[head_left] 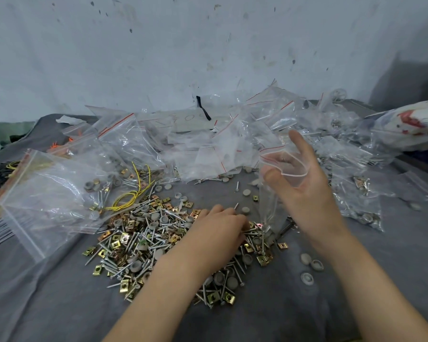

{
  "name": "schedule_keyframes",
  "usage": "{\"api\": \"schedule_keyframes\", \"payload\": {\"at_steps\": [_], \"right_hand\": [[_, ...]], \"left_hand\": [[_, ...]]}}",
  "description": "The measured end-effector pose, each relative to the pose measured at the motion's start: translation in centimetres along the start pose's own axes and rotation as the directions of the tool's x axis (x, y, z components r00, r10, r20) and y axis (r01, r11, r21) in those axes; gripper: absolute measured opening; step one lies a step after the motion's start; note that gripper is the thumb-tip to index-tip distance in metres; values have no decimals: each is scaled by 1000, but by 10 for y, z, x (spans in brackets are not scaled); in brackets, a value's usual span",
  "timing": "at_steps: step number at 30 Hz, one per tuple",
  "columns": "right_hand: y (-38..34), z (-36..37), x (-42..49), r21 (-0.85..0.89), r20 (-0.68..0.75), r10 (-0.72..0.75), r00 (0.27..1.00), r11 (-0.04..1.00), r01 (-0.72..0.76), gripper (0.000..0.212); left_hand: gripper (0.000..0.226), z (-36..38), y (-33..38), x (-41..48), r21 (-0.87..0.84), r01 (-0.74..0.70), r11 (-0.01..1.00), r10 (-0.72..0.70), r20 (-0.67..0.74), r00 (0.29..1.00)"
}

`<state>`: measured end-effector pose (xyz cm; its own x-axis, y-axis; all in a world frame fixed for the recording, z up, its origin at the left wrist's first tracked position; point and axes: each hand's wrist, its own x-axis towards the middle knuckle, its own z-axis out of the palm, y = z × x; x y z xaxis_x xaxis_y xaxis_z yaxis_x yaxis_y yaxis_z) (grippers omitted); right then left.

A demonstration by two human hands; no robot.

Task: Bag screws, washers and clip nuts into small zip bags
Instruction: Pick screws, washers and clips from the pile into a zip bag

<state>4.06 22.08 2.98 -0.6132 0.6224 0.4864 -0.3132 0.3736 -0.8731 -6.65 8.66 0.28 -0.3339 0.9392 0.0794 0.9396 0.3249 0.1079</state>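
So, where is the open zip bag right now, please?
In the head view the zip bag hangs right of centre from the right hand, its bottom by the left hand on the hardware pile.

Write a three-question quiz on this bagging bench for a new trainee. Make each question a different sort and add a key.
1. True or false: the right hand holds a small zip bag with its mouth open.
2. Pick one. The left hand reaches down onto: A) the loose pile of screws, washers and clip nuts; B) a roll of tape; C) a metal tray.
3. Fill the gap: the zip bags in the heap of bags at the back have thin ___ lines along their seals.

Key: 1 true; 2 A; 3 red.
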Motion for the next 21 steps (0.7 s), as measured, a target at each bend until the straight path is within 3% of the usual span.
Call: {"api": "schedule_keyframes", "payload": {"at_steps": [10,16,21], "right_hand": [[0,-13,4,113,-28,57,998,992,-53,68],[-1,-18,8,224,-14,79,997,972,-74,70],[-1,-20,7,191,17,83,996,978,-84,59]], "left_hand": [[17,-4,2,2,-47,55,997,-55,15,998],[13,-11,-4,-1,-140,54,989,-64,-67,996],[11,-22,-18,0,-279,134,951,-180,-146,973]]}}
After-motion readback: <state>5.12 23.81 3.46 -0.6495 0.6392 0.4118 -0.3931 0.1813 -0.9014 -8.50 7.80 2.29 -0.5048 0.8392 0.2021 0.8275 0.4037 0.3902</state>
